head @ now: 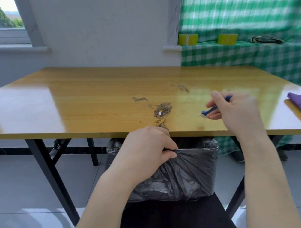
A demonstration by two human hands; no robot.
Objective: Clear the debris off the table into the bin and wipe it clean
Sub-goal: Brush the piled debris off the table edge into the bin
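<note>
Left hand (pixel 147 146) on black bin bag (pixel 186 171)

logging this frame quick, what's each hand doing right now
Left hand: grips the black bin bag at its rim.
Right hand: holds a small blue tool.
</note>
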